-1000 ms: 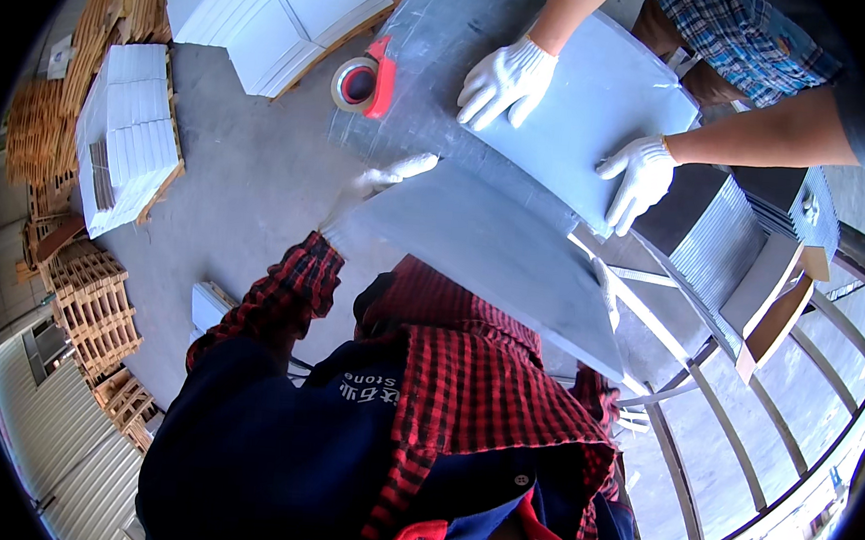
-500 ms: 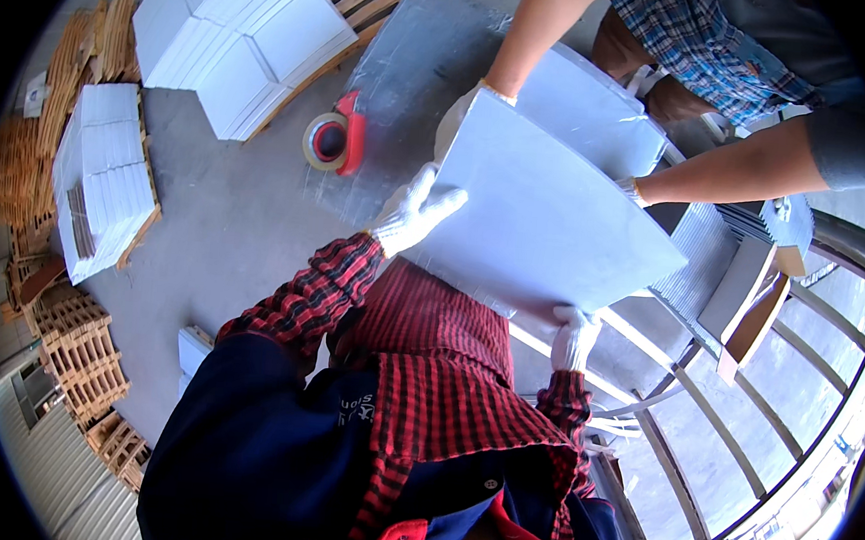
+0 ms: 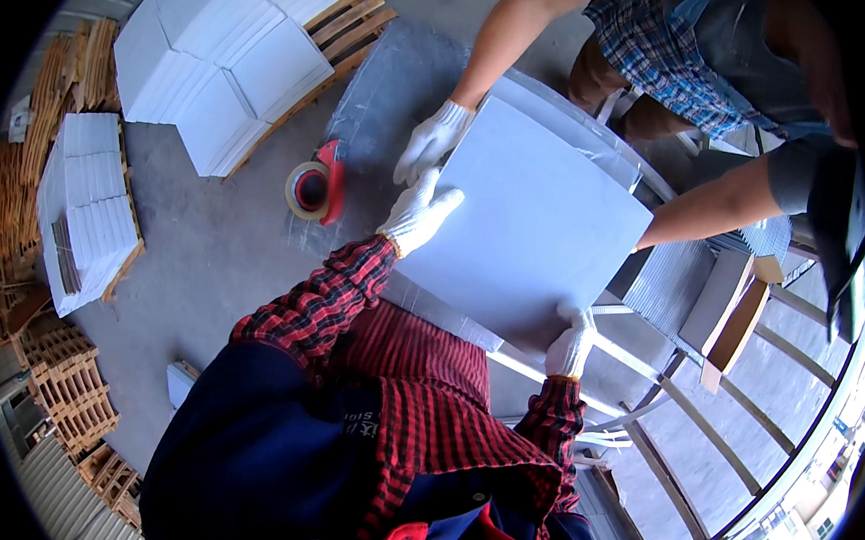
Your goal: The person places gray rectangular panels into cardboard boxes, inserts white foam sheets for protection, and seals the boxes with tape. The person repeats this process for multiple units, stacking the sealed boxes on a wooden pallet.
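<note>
A flat, pale grey-white rectangular panel (image 3: 531,217) lies between me and a co-worker, above a similar pale sheet or panel. My left hand (image 3: 419,217), in a white knit glove, holds its left edge with the thumb over the top face. At the near right corner my right hand (image 3: 573,345), gloved too, grips the edge; its fingers are partly hidden under the panel. The co-worker's gloved hand (image 3: 434,140) is at the far left edge, just beyond my left hand. That person's other arm (image 3: 712,211) reaches the right edge, its hand hidden.
A red tape dispenser (image 3: 318,184) rests on a plastic-covered surface to the left. White stacked sheets (image 3: 216,64) on a pallet and another white stack (image 3: 94,211) stand farther left, near wooden pallets (image 3: 66,345). Right of the panel are an open cardboard box (image 3: 730,316) and frame bars (image 3: 708,415).
The panel has come down and left, and now lies flatter. My hands stay on its edges. More of the co-worker's gloved hand shows at the left edge. The whole view has shifted slightly.
</note>
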The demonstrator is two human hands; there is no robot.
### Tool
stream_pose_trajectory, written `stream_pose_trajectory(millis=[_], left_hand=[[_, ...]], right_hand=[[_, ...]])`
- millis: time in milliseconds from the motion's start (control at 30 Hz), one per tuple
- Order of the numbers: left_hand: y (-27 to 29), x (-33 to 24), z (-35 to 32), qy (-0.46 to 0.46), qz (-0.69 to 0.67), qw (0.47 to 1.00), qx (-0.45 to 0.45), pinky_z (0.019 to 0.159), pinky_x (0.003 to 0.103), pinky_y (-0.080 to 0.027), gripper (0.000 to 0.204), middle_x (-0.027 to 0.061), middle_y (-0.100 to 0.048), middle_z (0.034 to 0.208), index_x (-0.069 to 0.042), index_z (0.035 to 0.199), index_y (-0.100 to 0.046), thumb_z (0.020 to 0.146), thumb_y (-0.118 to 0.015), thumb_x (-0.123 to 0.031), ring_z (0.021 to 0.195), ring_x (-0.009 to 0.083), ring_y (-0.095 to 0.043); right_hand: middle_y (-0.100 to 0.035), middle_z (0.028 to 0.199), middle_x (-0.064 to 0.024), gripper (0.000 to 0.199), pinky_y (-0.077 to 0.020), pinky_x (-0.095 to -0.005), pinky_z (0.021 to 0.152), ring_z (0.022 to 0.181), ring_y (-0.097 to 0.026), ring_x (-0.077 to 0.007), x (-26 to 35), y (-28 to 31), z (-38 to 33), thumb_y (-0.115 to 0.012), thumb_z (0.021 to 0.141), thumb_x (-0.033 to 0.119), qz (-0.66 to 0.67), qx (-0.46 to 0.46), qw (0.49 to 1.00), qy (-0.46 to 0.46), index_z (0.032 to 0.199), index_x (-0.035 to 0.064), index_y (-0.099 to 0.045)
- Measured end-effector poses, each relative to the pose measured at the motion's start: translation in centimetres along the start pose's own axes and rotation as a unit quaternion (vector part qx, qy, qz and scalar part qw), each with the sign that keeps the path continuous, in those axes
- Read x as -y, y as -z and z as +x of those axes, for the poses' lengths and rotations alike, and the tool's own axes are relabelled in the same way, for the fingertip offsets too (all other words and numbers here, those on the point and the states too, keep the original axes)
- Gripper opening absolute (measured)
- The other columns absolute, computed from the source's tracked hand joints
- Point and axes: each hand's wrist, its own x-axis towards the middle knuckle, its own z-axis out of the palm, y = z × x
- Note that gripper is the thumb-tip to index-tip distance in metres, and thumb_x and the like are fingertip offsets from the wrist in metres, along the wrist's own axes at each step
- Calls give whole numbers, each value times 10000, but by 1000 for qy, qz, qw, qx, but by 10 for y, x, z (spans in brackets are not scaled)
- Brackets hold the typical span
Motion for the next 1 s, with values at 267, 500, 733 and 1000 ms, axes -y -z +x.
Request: stream_pose_trajectory(millis=[267,500,733,1000], left_hand=[[-16,-19,55,-131,144,970,-147,868,502,-500,490,267,-611,1087,-20,1171,-508,907,-635,-413,1008,441,-625],[2,-38,53,-91,267,957,-66,872,518,-502,545,222,-580,1111,-33,1193,-525,887,-649,-467,1035,415,-620],[17,-41,44,-123,327,932,-98,895,501,-511,557,179,-598,1177,-63,1230,-555,856,-697,-450,1081,383,-617],[23,-39,49,-163,-4,941,-296,918,431,-533,681,182,-612,1318,-105,1454,-406,884,-711,-319,1073,322,-670]], right_hand=[[-660,1118,-69,492,-464,-328,932,1003,-597,-182,27,-24,75,-610,982,403,172,-29,976,-130,1211,-29,-654],[-680,1064,-87,547,-500,-344,879,950,-624,-188,8,-16,102,-684,939,444,157,5,967,-202,1184,-43,-660],[-682,1055,-83,556,-494,-339,861,933,-613,-182,8,-22,102,-676,937,473,120,-9,973,-198,1153,-39,-679],[-707,1028,-174,381,-535,-468,817,981,-681,-371,72,-12,67,-656,881,460,-466,-66,882,12,1091,147,-715]])
